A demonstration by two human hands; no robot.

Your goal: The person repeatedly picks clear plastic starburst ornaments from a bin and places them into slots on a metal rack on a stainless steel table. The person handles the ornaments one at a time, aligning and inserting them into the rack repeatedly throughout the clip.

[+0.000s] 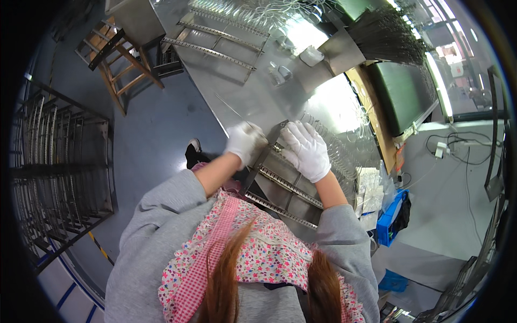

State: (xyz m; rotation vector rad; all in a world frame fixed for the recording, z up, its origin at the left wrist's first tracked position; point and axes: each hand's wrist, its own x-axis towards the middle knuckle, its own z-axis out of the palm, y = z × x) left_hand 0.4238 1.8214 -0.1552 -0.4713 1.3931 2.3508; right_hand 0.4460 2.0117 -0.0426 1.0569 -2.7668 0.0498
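In a white glove, my left hand (246, 142) is closed on a thin metal rod (230, 106), whose far end sticks out over the table edge. My right hand (305, 151), gloved too, lies on a metal rack (291, 187) with its fingers stretched forward and slightly bent. That rack has several notched crossbars and sits at the table's near edge, close to my body. The rack's dark end bar (265, 152) runs between my two hands. What is under my right palm is hidden.
Another notched rack (218, 46) lies farther up the steel table (210, 81). Coiled clear loops (336, 145) lie right of my hand. A bundle of dark rods (385, 35) is at the far right. A wooden stool (121, 67) and a rack cart (62, 167) stand left.
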